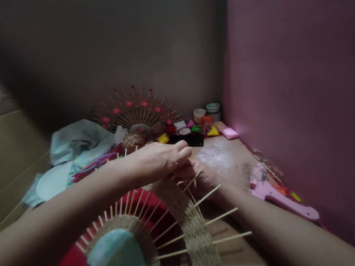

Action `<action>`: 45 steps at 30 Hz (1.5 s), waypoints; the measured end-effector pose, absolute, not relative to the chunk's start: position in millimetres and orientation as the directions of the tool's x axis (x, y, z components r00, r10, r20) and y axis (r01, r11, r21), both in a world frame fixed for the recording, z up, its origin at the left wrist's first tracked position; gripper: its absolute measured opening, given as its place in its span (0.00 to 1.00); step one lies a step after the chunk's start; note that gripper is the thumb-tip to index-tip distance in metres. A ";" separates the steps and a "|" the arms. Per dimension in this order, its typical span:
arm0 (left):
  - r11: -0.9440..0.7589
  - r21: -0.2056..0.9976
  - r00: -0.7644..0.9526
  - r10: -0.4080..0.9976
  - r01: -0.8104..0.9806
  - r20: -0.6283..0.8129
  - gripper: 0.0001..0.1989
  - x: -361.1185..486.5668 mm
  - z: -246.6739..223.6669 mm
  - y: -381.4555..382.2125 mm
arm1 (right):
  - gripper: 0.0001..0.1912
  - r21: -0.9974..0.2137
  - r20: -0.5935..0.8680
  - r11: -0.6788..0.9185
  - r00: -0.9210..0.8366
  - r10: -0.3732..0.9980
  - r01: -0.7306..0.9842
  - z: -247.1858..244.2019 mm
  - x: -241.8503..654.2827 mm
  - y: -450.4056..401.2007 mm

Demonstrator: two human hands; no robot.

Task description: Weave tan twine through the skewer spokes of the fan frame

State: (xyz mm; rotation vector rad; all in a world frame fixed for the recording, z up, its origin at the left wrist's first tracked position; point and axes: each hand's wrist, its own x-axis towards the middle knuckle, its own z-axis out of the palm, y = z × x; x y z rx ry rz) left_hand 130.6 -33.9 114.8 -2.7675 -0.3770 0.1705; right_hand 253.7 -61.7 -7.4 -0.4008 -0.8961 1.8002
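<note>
Although part of it is hidden by the left arm [82, 199], a fan [198, 235] is seen low in the middle, over red cloth [69, 263], just below the hands. Its weaving is judged to be well advanced. At the rear, by the grey wall [113, 23], a 2nd fan [135, 106] is stood, its band dotted with pink flowers [144, 103].

On the nearer fan, 2 woven bands are formed. The outer band [211, 265] is carried from the lower right up to the hands; by the inner band [125, 222], the blue disc [119, 254] is edged. How much of the outer band is finished behind the arm cannot be told.

At the upper end of its visible stretch, the left hand [164, 155] is crossed over the right hand [206, 179]. The left fingers are bent and the right ones mostly covered; whether a strand is gripped by either cannot be told.

Beyond the left wrist, a ball of twine [134, 141] is placed. Between the 2 bands and past the outer one, the sticks [221, 216] are bare, and no trimming is seen on their visible ends.
</note>
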 end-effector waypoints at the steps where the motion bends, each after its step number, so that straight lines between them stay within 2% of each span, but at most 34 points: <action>1: -0.895 -0.384 0.958 0.275 0.228 -0.074 0.04 131.4 114.5 -33.7 | 0.05 -0.731 0.137 -0.186 -0.409 0.902 -0.656 -7.1 253.5 -61.8; 6: -0.854 -0.489 0.966 0.248 0.180 -0.078 0.05 135.0 114.3 -33.5 | 0.06 -0.721 0.132 -0.176 -0.383 0.914 -0.670 -7.3 252.0 -61.0; 12: -0.792 -0.594 0.984 0.178 0.137 -0.010 0.07 132.3 111.5 -27.8 | 0.07 -0.695 0.125 -0.202 -0.392 0.911 -0.690 -5.4 253.0 -61.4; 18: -0.800 -0.579 0.987 0.135 0.157 0.081 0.07 123.6 111.3 -13.5 | 0.07 -0.690 0.075 -0.244 -0.403 0.912 -0.682 0.9 254.7 -63.8; 21: -0.846 -0.482 0.974 0.193 0.227 0.120 0.08 118.1 109.9 -9.7 | 0.07 -0.679 0.109 -0.239 -0.417 0.903 -0.694 0.7 255.5 -64.6; 26: -0.891 -0.143 0.899 0.412 0.432 0.149 0.06 115.7 108.7 -6.1 | 0.04 -0.717 0.107 -0.222 -0.418 0.902 -0.661 0.9 257.9 -66.6; 29: -0.862 -0.004 0.856 0.502 0.507 0.124 0.05 118.1 110.7 -6.1 | 0.06 -0.741 0.116 -0.194 -0.407 0.906 -0.643 -2.1 258.1 -65.4; 32: -0.832 0.043 0.826 0.554 0.553 0.105 0.07 120.1 112.8 -7.9 | 0.07 -0.728 0.110 -0.182 -0.374 0.921 -0.661 -6.5 256.9 -62.3; 37: -0.823 0.096 0.824 0.565 0.559 0.049 0.07 119.1 113.9 -8.4 | 0.16 -0.693 0.074 -0.207 -0.354 0.932 -0.691 -7.7 256.1 -61.2; 42: -0.842 0.130 0.851 0.521 0.524 -0.062 0.07 113.2 113.7 -2.7 | 0.11 -0.697 0.092 -0.188 -0.346 0.933 -0.692 -7.9 256.5 -61.5; 45: -0.857 0.225 0.885 0.457 0.464 -0.083 0.07 108.0 114.2 2.0 | 0.10 -0.710 0.119 -0.181 -0.370 0.921 -0.680 -8.7 256.6 -61.2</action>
